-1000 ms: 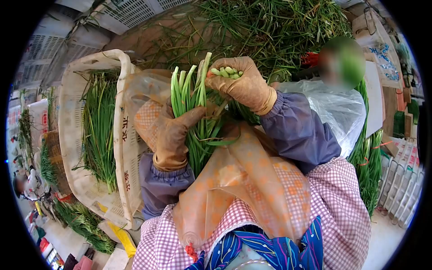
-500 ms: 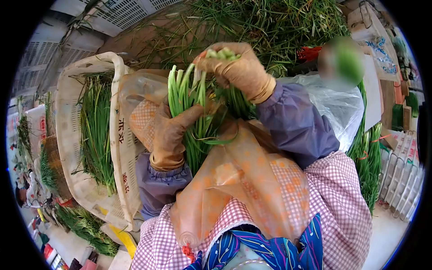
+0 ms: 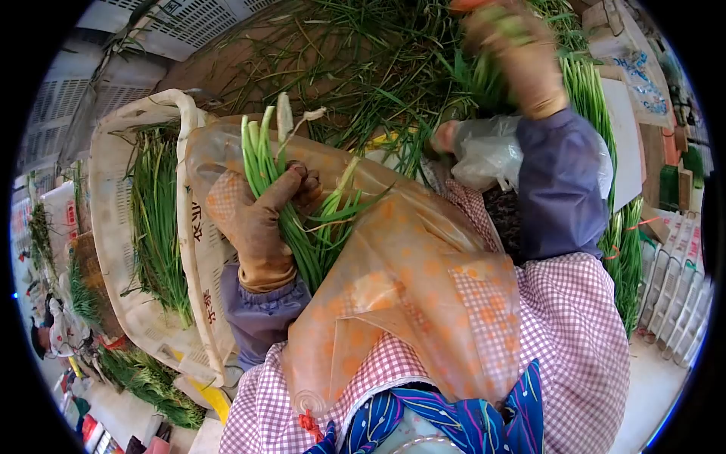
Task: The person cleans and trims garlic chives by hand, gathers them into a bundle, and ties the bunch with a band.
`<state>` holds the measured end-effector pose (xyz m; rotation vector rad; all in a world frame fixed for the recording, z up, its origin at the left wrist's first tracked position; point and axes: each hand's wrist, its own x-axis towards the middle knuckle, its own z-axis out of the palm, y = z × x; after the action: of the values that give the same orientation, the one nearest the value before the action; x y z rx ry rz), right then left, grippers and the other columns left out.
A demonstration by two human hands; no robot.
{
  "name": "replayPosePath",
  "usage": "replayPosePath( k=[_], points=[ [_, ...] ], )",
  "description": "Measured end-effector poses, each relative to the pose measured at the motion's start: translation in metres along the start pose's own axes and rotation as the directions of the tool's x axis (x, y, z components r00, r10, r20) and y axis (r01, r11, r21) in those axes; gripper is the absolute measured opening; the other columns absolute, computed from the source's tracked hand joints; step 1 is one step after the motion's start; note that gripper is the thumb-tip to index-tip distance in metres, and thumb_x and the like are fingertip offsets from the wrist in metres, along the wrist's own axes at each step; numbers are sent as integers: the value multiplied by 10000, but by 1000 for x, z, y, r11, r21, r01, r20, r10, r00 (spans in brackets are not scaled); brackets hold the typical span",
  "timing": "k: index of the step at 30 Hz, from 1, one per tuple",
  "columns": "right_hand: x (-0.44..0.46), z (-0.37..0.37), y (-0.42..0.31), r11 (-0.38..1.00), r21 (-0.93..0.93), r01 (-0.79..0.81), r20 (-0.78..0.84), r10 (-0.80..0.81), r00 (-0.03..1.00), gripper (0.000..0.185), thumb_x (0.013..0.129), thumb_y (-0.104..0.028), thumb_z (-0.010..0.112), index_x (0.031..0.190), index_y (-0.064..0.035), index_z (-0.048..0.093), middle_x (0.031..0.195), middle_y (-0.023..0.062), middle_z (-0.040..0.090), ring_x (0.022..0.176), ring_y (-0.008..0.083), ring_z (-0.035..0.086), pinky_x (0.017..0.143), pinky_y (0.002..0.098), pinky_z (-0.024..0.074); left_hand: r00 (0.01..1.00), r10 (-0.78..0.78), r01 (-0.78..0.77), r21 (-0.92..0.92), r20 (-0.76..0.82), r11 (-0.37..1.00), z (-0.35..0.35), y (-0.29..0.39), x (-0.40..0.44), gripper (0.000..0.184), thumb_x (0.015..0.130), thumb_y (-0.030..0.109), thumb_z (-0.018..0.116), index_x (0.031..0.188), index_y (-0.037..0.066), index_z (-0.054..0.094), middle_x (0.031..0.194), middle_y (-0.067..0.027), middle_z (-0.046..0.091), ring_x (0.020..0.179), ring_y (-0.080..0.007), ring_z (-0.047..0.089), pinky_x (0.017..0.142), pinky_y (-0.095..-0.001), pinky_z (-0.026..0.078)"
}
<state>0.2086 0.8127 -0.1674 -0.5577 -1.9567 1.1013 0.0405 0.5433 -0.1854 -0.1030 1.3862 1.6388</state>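
Observation:
My left hand [image 3: 266,219], in a worn brown glove, is closed around a small bunch of garlic chives [image 3: 265,163] in front of the left side of my apron. Their pale cut ends point up, with a few withered bits sticking out, and the green leaves hang over the orange-dotted plastic apron [image 3: 393,280]. My right hand [image 3: 518,60], gloved too and smeared by motion, is raised at the upper right. It is closed on a second bunch of chives, whose light green ends show among the fingers.
A white plastic crate [image 3: 198,250] holding chives stands at my left. Loose leaves [image 3: 363,76] are heaped ahead. Standing chives [image 3: 586,98], a clear plastic bag [image 3: 491,155] and a white board [image 3: 622,144] are on the right.
My right hand has swung up and right, carrying its bunch away from my left hand. The left hand has shifted slightly left and up, still holding its chives.

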Motion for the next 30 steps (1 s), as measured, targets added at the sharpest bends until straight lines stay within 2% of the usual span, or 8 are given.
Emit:
replayPosePath(
  k=[3,5,7,11,14,16,19,30],
  points=[
    [-40,60,-2,951,25,-308,552,244,797,226,794,-143,691,1008,-80,655,880,-2,634,820,89,574,711,249,485,995,95,-94,20,-42,995,2,7,-5,220,828,51,615,1036,18,553,805,-82,568,711,-164,578,594,-273,527],
    [-58,90,5,990,-61,-128,692,134,709,284,768,-193,723,1008,-55,661,844,52,651,802,123,598,723,269,489,996,-18,14,39,88,999,-8,15,-3,291,834,58,609,1109,19,523,768,-56,542,656,-128,531,541,-255,490],
    [-59,101,-6,960,-209,-188,770,280,574,301,752,-217,742,972,-28,660,827,77,660,788,126,609,715,267,490,993,66,-65,-7,100,998,-7,18,-4,285,817,32,614,1086,26,521,779,-58,550,596,-119,507,489,-240,446],
    [-41,88,1,903,199,-382,641,175,748,208,759,-209,721,870,-41,671,764,46,660,630,103,559,571,255,465,964,177,-174,-34,198,984,-17,32,-6,337,802,20,626,1120,34,517,784,-45,555,511,-96,450,435,-209,387],
    [-14,61,-10,763,352,-543,647,221,730,143,789,-136,719,882,-39,669,753,-1,646,588,25,519,498,176,411,973,183,-201,130,143,971,-5,43,-4,292,795,54,660,1074,26,584,770,-15,576,516,-78,463,433,-201,370],
    [-8,61,-19,787,334,-520,639,217,738,144,787,-141,720,875,-40,667,756,2,648,594,27,523,500,179,413,995,82,-94,351,48,932,-1,40,1,260,785,111,691,1026,36,627,736,1,596,524,-71,478,443,-196,363],
    [-6,65,-30,797,328,-508,630,217,746,150,806,-107,694,907,-11,638,857,60,668,602,49,526,488,190,398,967,-7,-59,251,255,966,25,40,-4,262,785,134,691,1020,36,625,695,0,587,518,-72,479,444,-194,363],
    [-25,91,-20,584,519,-624,674,168,719,224,782,-60,697,993,-4,647,799,45,646,581,55,513,490,195,393,970,-163,149,89,181,985,21,23,17,149,823,105,631,948,30,597,645,-18,578,445,-59,448,377,-189,359]
  ],
)
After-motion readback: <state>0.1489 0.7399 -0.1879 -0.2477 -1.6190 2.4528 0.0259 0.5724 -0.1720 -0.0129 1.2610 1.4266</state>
